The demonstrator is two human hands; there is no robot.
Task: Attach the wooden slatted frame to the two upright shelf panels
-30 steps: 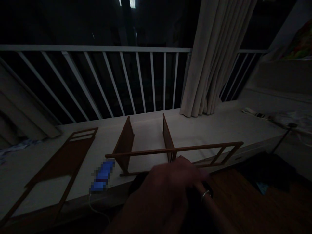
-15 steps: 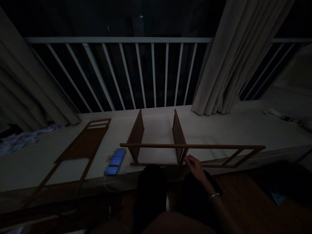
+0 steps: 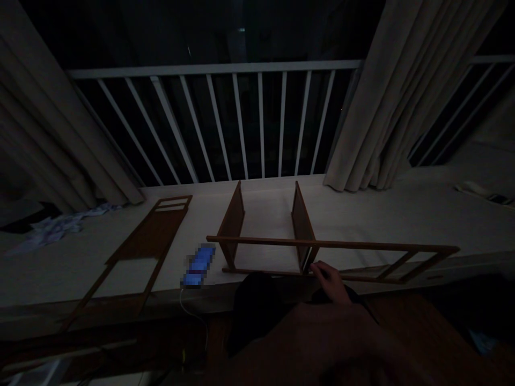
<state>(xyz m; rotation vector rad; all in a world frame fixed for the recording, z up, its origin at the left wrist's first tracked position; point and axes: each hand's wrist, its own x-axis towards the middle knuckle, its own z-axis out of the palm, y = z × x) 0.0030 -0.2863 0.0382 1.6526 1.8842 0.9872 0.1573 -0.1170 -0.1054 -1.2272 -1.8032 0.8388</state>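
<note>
A brown wooden frame lies on its side on a pale ledge, with two upright panels, the left panel and the right panel, standing between its long rails. At the near lower corner of the right panel is my right hand. Its thumb and fingers are pinched together there; whatever they grip is too dark and small to make out. My left hand does not show. A large dim, blurred shape covers the bottom middle, and I cannot tell what it is.
A second brown frame lies flat at left, its end over the ledge's front edge. Between the frames lies a pixelated blue-screened device with a white cable. Behind are a white railing and curtains.
The view has shifted slightly, so everything appears farther right. A dim shape has risen at the bottom and now hides my right forearm and bracelet. My right hand stays at the same corner.
</note>
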